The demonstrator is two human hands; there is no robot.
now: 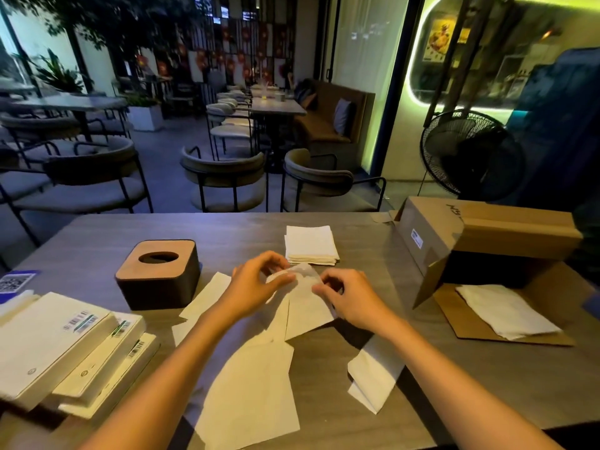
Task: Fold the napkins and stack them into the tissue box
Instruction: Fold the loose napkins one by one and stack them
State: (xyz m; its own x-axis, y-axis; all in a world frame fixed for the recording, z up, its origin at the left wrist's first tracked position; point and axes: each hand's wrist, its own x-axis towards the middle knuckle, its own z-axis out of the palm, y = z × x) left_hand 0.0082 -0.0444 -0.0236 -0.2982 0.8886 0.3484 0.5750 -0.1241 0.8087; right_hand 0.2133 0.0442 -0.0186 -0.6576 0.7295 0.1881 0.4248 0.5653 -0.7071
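Note:
Over the middle of the grey table (97,235), my left hand (256,280) and my right hand (344,297) both pinch the top edge of one white napkin (306,306), lifting and bending it. Several more unfolded napkins (256,388) lie spread below and beside it, partly under my forearms. A stack of folded square napkins (310,245) sits just beyond my hands. The dark tissue box (159,274) with a wooden lid and an oval slot stands left of my left hand, closed.
Wrapped napkin packs (61,345) are piled at the near left. An open cardboard box (480,241) lies on its side at the right, with a napkin (506,310) on its flap. Chairs and a black fan (467,154) stand beyond the far edge.

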